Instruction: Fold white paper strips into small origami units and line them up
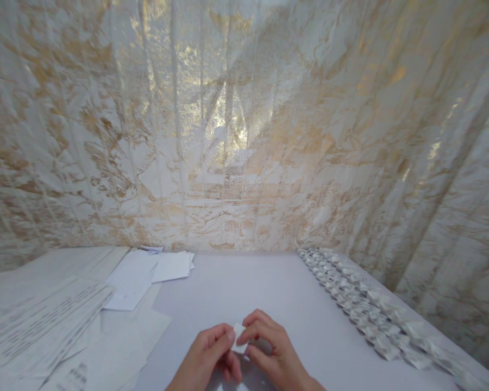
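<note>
The left hand point(215, 350) is pinching a small white piece point(238, 338) between thumb and fingers; the right hand point(271, 345) is grasping its opposite side with the fingertips. The piece is sitting above the table point(248, 285), midway along its near side. Folded pieces point(367, 315) are lying in rows along the right edge. Printed sheets point(44, 326) are covering the near left corner.

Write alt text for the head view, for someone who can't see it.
The left hand and the right hand pinch a small white piece above a pale tabletop. Overlapping papers, some printed, lie to the left; rows of small grey-white pieces run along the right; a gold-and-white patterned backdrop stands behind.
</note>
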Demonstrator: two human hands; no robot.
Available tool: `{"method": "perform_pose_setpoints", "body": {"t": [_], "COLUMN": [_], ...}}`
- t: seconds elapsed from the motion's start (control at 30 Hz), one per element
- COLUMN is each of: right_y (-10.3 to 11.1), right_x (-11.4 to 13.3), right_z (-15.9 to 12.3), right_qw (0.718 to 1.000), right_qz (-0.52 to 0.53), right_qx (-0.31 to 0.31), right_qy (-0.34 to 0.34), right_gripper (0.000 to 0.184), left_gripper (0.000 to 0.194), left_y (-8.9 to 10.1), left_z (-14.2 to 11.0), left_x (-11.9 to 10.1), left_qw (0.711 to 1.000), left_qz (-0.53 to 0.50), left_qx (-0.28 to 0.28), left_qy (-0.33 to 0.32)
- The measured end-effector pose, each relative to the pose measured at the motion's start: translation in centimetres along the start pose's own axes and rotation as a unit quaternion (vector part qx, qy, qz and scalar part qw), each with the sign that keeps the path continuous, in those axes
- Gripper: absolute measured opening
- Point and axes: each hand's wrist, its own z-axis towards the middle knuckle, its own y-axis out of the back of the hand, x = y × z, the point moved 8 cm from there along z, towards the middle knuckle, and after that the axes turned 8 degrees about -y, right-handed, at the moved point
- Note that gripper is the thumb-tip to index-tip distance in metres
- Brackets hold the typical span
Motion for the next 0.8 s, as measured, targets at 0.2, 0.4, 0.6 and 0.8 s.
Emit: {"method": "perform_pose_setpoints", "body": {"t": [0.2,0.4,0.6,0.8], "right_y": [0.0,-1.0,-1.4,-1.8], "right_x": [-1.0,-2.9,-3.6,-3.9], "right_z": [0.3,0.0,0.0,0.0], "right_qw": [0.996,0.974,0.960,0.956], "right_qz": [0.057,0.154,0.218,0.230], "right_qx": [-0.019,-0.020,-0.015,0.007], "right_qy": [-0.064,-0.164,-0.175,-0.182], "right_gripper": [0.032,0.046,0.050,0.054], "left_gripper": [0.056,0.055,0.052,0.053], "left_y": [0.0,-0.8,-1.1,-0.7], "left_z": [0.2,-0.6,-0.7,-0.2], "left_x": [0.5,-1.0,-1.3,-0.4], "left_qw": [0.999,0.996,0.986,0.989], "left_qz": [0.035,0.078,0.152,0.127], "left_qx": [0.027,0.043,0.058,0.062], "left_qy": [-0.012,-0.023,-0.037,-0.035]}}
